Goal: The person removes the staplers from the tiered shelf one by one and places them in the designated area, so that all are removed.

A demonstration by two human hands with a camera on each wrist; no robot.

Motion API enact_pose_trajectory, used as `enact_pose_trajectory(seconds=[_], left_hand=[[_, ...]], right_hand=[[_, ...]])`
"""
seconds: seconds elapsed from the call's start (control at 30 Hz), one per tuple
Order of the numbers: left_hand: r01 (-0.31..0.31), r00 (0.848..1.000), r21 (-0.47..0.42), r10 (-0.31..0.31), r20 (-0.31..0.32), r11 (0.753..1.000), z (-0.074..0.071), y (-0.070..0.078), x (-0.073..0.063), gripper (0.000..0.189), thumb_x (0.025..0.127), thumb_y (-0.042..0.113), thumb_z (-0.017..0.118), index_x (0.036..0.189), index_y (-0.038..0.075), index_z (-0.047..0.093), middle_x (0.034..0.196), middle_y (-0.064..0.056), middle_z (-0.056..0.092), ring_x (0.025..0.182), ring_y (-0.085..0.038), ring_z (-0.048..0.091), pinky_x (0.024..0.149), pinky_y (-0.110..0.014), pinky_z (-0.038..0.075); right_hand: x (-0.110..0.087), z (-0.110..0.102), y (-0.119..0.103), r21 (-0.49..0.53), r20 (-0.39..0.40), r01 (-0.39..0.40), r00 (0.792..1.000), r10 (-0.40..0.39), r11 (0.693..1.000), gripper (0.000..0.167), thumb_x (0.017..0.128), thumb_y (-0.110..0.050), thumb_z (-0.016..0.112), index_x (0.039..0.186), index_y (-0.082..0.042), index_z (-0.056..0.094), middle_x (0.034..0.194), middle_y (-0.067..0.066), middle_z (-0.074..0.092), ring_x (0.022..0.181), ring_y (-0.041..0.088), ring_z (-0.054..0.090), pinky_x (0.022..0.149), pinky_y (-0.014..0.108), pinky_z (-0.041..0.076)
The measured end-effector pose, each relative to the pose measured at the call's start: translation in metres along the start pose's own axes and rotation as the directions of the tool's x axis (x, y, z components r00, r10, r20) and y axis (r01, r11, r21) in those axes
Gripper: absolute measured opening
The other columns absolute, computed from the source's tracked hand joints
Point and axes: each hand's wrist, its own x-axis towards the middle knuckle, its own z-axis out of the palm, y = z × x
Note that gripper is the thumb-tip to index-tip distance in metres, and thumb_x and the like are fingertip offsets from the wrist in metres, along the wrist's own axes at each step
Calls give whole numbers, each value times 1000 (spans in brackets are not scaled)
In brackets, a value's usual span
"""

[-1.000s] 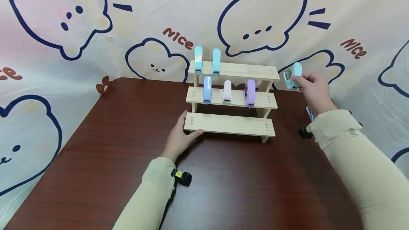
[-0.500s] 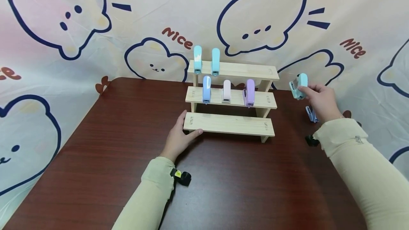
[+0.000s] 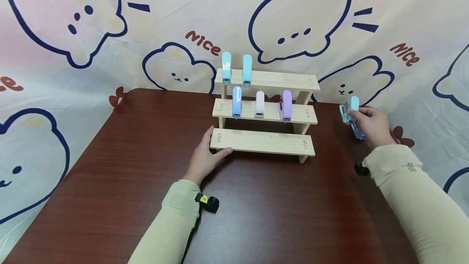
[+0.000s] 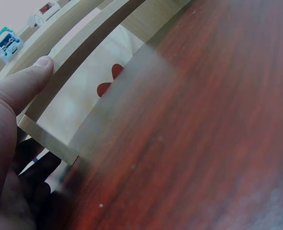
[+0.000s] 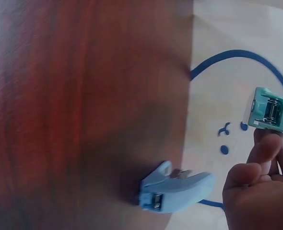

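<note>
My right hand (image 3: 374,124) pinches a teal stapler (image 3: 351,110) by its side, above the far right of the table. Below it on the table lies a blue stapler (image 5: 177,191), partly hidden by the hand in the head view. My left hand (image 3: 205,159) grips the left end of the lowest step of a three-step wooden rack (image 3: 264,141), thumb over the front edge. Two light blue staplers, one left (image 3: 226,67) and one right (image 3: 247,70), stand on the top step. On the middle step are a blue stapler (image 3: 236,102), a white stapler (image 3: 259,104) and a purple stapler (image 3: 286,106).
The dark wooden table (image 3: 121,166) reaches back to a cartoon-printed cloth (image 3: 293,7) hanging behind and at both sides. Each wrist wears a black camera, such as the left camera (image 3: 211,205).
My right hand has moved right and down with the teal stapler, from beside the top step to above the blue stapler. My left hand stays on the rack.
</note>
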Motion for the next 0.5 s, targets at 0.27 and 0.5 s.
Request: enact_pose_trajectory(seconds=[0.27, 0.5], left_hand=[[15, 1000, -3, -15, 5, 1000, 1, 0, 0, 103, 83, 51, 79, 162, 22, 19, 160, -5, 35, 146, -24, 33, 116, -52, 29], [10, 1000, -6, -10, 4, 1000, 0, 0, 0, 104, 83, 52, 79, 162, 22, 19, 160, -4, 35, 146, -23, 33, 116, -51, 29]], right_hand=[[2, 8, 28, -105, -8, -48, 999, 48, 993, 79, 96, -61, 52, 141, 4, 50, 133, 21, 50, 100, 22, 49, 69, 24, 48], [2, 12, 40, -201, 20, -13, 1000, 18, 980, 69, 101, -50, 49, 136, 9, 54, 126, 26, 53, 100, 28, 49, 64, 23, 46]])
